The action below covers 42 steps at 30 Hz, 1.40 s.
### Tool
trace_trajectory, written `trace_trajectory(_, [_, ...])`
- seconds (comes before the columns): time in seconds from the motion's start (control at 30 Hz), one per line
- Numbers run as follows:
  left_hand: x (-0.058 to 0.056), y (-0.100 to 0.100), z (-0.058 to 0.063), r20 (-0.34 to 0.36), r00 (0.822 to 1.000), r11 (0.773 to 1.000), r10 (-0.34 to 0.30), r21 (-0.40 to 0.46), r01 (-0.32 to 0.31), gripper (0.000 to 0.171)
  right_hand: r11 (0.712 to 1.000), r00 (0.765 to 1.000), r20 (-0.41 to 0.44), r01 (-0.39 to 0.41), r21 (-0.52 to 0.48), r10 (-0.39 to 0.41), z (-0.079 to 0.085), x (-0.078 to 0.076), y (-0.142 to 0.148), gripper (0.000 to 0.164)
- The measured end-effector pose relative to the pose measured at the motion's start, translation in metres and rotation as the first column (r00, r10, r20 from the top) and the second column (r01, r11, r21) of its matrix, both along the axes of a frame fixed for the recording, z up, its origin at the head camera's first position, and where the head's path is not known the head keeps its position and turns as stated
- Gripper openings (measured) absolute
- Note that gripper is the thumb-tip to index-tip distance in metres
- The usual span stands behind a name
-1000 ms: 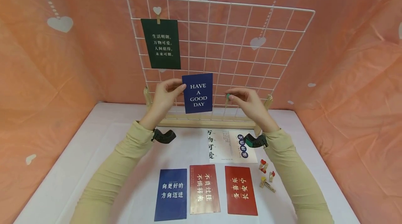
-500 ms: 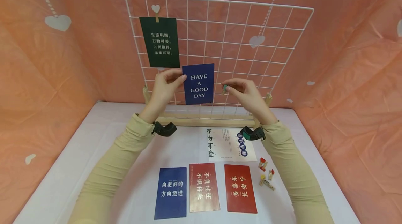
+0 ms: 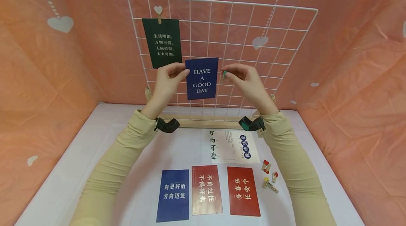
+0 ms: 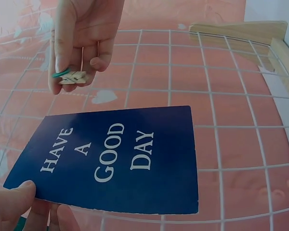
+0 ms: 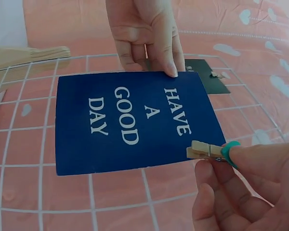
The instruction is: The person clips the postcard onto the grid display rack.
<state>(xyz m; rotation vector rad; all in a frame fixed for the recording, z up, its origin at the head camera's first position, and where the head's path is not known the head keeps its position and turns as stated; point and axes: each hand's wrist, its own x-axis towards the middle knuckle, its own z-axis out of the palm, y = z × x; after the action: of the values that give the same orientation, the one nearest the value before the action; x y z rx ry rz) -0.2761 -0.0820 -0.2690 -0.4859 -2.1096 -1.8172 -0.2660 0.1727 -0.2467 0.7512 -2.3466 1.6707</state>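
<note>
My left hand pinches the left edge of a blue card lettered "HAVE A GOOD DAY", thumb in front and fingers behind. The card is upright, in front of a white wire grid. To its right, my right hand pinches a small wooden clothespin with a green piece on its end. In the head view a narrow gap parts clothespin and card. A dark green card hangs at the grid's upper left from a clothespin with a white heart.
On the white table lie another blue card, two red cards and white printed paper. Several small clothespins with red and yellow tops lie at the right. A wooden base supports the grid.
Both hands have risen along the grid, carrying the blue card and the clothespin up. The right hand has also moved left, closer to the card.
</note>
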Motion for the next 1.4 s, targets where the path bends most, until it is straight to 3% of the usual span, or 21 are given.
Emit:
trace_trajectory(0.4, [-0.003, 0.001, 0.020, -0.003, 1.000, 1.000, 0.009, 0.020, -0.009, 0.026, 0.997, 1.000, -0.026, 0.012, -0.074, -0.014, 0.018, -0.005, -0.009, 0.025])
trace_trajectory(0.8, [-0.007, 0.001, 0.035, -0.075, 0.997, 0.999, 0.036, 0.009, -0.035, 0.024, 0.995, 0.998, -0.067, 0.012, -0.101, -0.019, 0.029, -0.011, -0.013, 0.022])
trace_trajectory(1.13, [-0.012, 0.005, 0.045, -0.052, 0.998, 0.999, 0.045, 0.009, -0.045, 0.025, 0.987, 0.994, -0.113, -0.010, -0.160, -0.008, 0.036, -0.017, -0.019, 0.022])
trace_trajectory(1.4, [-0.017, 0.009, 0.051, -0.060, 0.997, 0.999, 0.046, 0.021, -0.045, 0.026, 0.986, 0.991, -0.131, 0.017, -0.165, -0.039, 0.045, -0.018, -0.026, 0.022])
